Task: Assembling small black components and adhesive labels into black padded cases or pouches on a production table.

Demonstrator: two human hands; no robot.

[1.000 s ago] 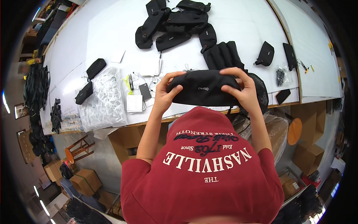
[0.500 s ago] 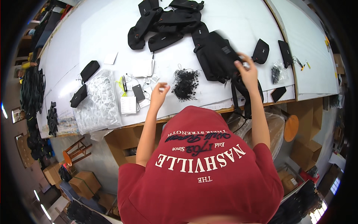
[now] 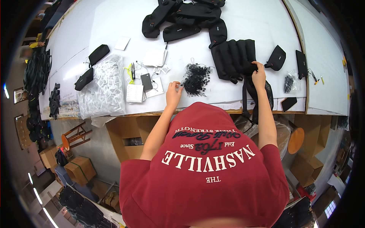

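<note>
My right hand (image 3: 259, 77) is at the right edge of a black fabric pouch (image 3: 249, 57), its fingers closed on that edge. This pouch lies at the end of an overlapping row of similar black pouches (image 3: 225, 60). Beside a tangled pile of small black cord loops (image 3: 196, 79), my left hand (image 3: 173, 94) has its fingers drawn together at the pile's left side. Something small and dark shows at those fingertips, too small to make out. Black straps and a dark bag (image 3: 266, 95) hang over the table edge under my right forearm.
More black pouches (image 3: 182, 22) are heaped at the back of the white table (image 3: 125, 22). Left are a clear bag of small white pieces (image 3: 102, 89), cards (image 3: 134, 93) and snips (image 3: 132, 71). Right are single pouches (image 3: 276, 57) and a small clear bag (image 3: 291, 83). Stools and cartons stand below.
The blurred, tilted pouch in my right hand now lies flat in the row. My left hand has moved right to the cord loops. The whole view has shifted slightly.
</note>
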